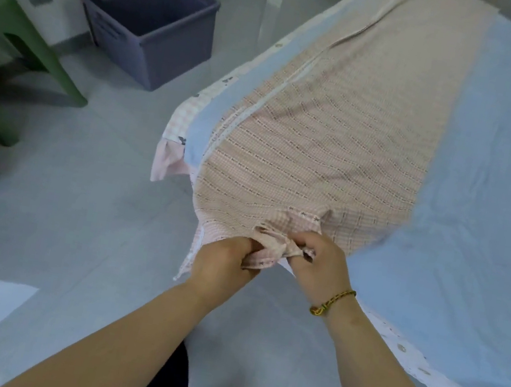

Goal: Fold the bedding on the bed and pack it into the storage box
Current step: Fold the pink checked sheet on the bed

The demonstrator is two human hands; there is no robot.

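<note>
The bed (487,203), covered in pale blue, filled the right side. Along its left edge lay the sheet (324,130), a pink checked cloth folded into a long strip, its near end hanging just over the corner of the bed. On the grey floor (78,205), well apart from the bed, the dark blue storage box (171,59) stood open against the wall, near a green stool (24,36). The left hand (223,263) and the right hand (323,264), close together, each clutched the bunched near end of the sheet. A braided bracelet (332,302) circled the right wrist.
</note>
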